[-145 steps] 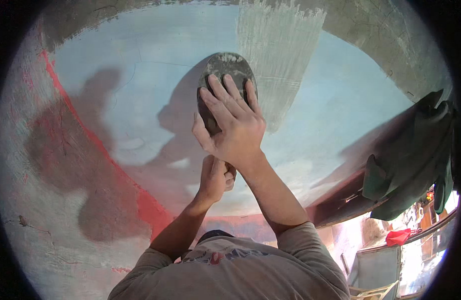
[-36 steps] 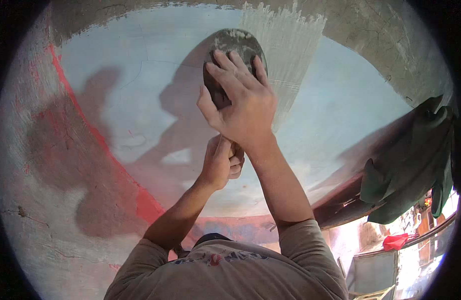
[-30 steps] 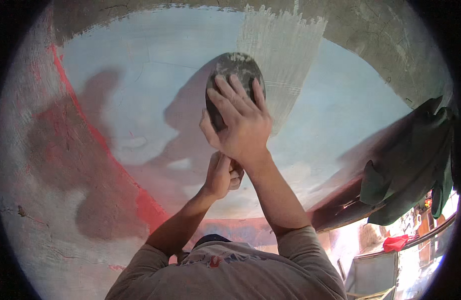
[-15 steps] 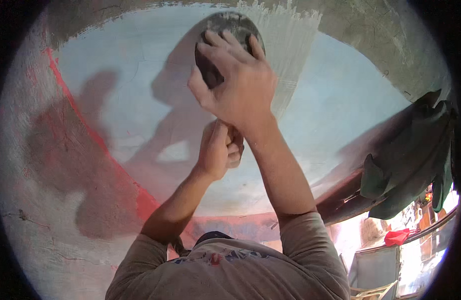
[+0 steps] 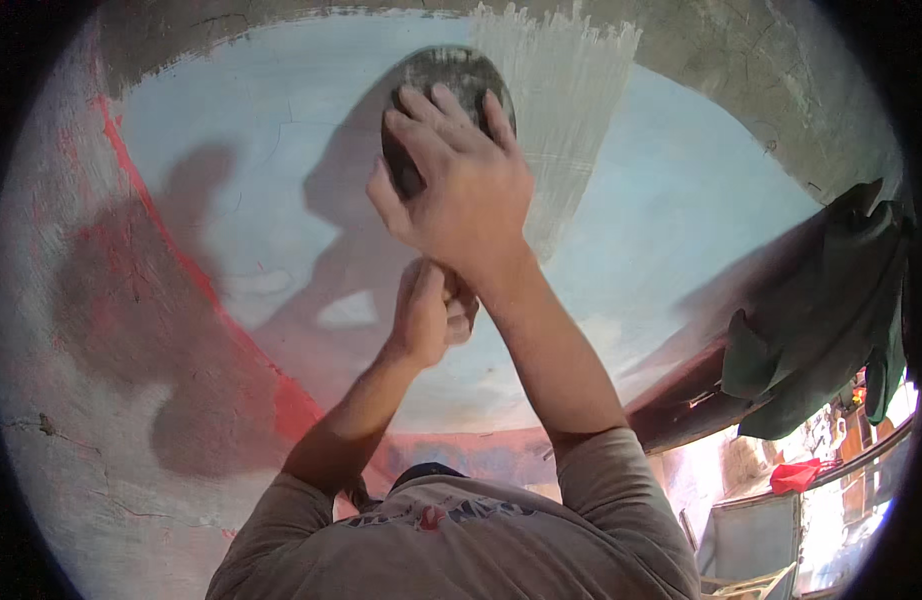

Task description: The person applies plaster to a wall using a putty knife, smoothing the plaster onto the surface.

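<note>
Your right hand point(image 5: 469, 190) spreads its fingers over a dark oval tool point(image 5: 451, 68) at the blue wall point(image 5: 701, 220). Nearer, your left hand point(image 5: 424, 318), fingers curled, grips its handle point(image 5: 449, 284).

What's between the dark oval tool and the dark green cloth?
In the head view, going right from the dark oval tool: the pale grey streaked patch, then light blue surface, shadowed close to the dark green cloth.

Dark oval tool point(image 5: 449, 70) partly hidden behind the hands point(image 5: 471, 190)
</note>
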The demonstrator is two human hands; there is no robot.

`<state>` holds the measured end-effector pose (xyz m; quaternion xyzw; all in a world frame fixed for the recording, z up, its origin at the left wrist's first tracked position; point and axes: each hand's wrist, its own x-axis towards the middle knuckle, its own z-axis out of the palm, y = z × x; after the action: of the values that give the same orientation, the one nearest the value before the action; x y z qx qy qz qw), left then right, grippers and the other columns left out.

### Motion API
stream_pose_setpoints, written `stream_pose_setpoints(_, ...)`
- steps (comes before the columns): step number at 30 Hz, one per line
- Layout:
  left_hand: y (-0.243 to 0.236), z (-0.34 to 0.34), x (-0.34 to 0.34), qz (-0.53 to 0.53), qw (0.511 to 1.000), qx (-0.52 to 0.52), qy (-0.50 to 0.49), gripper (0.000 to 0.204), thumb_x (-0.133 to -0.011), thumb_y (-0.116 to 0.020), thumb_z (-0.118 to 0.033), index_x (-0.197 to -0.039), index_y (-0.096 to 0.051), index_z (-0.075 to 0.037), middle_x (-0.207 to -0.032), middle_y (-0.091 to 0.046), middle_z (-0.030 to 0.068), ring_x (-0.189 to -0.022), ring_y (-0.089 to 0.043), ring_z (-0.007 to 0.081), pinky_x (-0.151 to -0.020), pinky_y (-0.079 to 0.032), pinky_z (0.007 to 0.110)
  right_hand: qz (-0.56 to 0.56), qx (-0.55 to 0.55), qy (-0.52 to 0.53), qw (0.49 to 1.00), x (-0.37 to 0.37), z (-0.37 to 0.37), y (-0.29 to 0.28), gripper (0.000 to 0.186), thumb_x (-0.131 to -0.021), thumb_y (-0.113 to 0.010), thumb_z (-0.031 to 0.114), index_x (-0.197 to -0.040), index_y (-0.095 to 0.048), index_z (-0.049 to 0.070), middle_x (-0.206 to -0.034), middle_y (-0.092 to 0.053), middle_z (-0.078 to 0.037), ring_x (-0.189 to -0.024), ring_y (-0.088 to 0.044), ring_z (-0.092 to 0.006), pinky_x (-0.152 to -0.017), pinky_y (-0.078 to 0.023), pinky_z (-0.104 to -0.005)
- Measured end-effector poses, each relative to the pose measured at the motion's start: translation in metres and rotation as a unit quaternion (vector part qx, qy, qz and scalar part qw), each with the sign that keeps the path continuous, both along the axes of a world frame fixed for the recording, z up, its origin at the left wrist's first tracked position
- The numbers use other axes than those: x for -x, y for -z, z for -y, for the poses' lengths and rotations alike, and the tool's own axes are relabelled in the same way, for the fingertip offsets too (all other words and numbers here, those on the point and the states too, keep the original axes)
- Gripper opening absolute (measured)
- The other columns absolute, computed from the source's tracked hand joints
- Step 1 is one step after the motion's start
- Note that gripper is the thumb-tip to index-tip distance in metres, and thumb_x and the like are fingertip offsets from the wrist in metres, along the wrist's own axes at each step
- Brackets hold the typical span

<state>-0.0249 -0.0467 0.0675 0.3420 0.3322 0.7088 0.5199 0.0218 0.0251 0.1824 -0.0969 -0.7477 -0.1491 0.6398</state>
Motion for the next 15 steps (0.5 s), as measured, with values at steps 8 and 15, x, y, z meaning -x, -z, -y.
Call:
stream_pose_setpoints(8, 0.041, 0.020, -0.004, 0.012, 0.999, 0.031, 0.000, 0.058, -0.104, -0.043, -0.064, -0.063, -0.039, -0.022, -0.050, -0.023, -0.0098, -0.035, -0.019, 0.0056, -0.032, -0.014, 0.025, 0.029, 0.050, 0.000, 0.998, -0.002, 0.018, 0.047, 0.032, -0.077, -0.075, 0.025, -0.105, -0.079, 0.009, -0.124, -0.074, -0.008, -0.120, -0.068, -0.0287, -0.112, -0.044, -0.0546)
stream_pose_setpoints(15, -0.009, 0.006, 0.009, -0.012, 0.997, -0.021, 0.070, 0.057, -0.107, -0.040, -0.056, -0.062, -0.029, -0.023, -0.050, -0.023, -0.0089, -0.035, -0.018, 0.0064, -0.032, -0.014, 0.024, -0.002, 0.014, 0.024, 1.000, 0.004, 0.006, -0.008, 0.035, -0.078, -0.074, 0.028, -0.106, -0.079, 0.009, -0.125, -0.074, -0.008, -0.120, -0.069, -0.0286, -0.112, -0.045, -0.0527)
